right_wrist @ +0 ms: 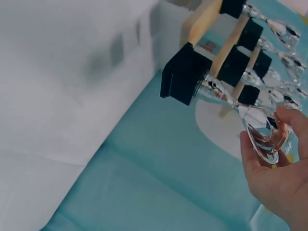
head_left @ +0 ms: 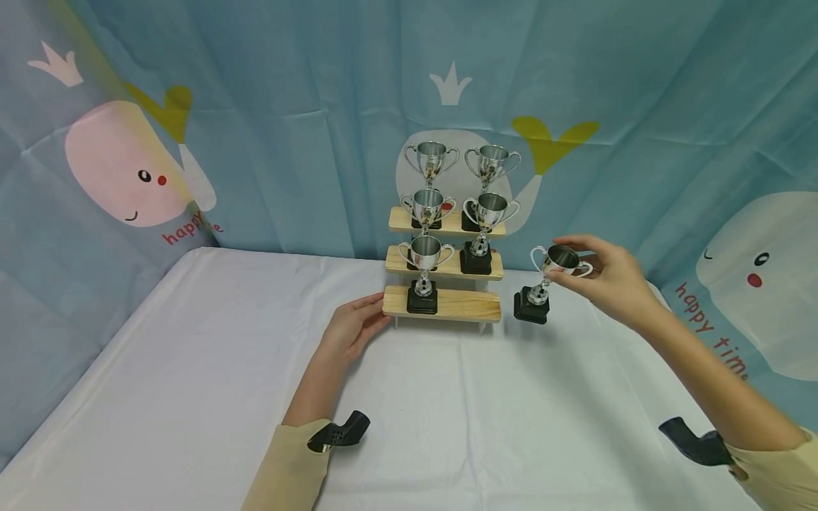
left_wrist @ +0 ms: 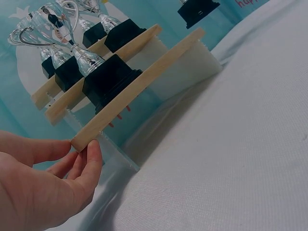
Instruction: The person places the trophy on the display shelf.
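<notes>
My right hand pinches a silver trophy cup by its bowl, tilted, its black base hanging off the table to the right of a three-tier wooden display stand. In the right wrist view the held cup's black base points toward the stand. My left hand pinches the left end of the lowest shelf between thumb and fingers. One trophy stands on that shelf's left half, its right half bare. Two trophies stand on the middle shelf and two on the top shelf.
A white cloth covers the table under the stand. Close behind it hangs a blue curtain printed with whales and crowns. A black wrist strap piece sits at my left cuff, another at my right.
</notes>
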Demonstrator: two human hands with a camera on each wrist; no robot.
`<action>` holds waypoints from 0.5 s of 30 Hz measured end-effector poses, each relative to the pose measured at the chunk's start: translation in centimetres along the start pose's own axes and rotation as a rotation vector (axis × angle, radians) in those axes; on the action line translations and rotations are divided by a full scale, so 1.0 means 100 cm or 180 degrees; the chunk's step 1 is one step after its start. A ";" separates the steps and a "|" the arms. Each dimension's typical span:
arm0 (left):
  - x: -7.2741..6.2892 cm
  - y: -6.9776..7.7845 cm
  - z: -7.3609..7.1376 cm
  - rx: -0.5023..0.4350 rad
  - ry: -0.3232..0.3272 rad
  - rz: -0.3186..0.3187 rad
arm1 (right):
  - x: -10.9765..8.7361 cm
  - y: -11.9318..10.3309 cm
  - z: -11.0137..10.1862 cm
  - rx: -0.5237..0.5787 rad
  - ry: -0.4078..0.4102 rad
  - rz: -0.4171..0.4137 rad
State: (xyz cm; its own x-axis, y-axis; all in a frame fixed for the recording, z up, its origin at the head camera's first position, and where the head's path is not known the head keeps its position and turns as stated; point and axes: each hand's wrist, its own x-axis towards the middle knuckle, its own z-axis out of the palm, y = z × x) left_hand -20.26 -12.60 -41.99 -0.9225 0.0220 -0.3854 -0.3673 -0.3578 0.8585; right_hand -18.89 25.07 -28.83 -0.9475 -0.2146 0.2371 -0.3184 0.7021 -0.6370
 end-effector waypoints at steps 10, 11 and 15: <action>0.001 -0.001 0.000 0.0009 0.0010 0.0001 | 0.005 -0.008 0.007 0.0022 -0.0092 0.0000; 0.001 -0.001 0.000 0.0008 0.0013 0.0000 | 0.005 -0.009 0.008 0.0018 -0.0102 -0.0002; 0.001 -0.001 -0.001 0.0007 0.0020 -0.0002 | 0.007 -0.012 0.011 0.0033 -0.0130 -0.0003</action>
State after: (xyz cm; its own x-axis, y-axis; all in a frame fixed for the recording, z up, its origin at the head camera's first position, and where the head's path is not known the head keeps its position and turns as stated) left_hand -20.34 -12.63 -42.12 -0.9215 0.0164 -0.3879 -0.3680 -0.3559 0.8590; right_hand -19.19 23.34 -28.64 -0.9475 -0.2431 0.2076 -0.3194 0.6948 -0.6444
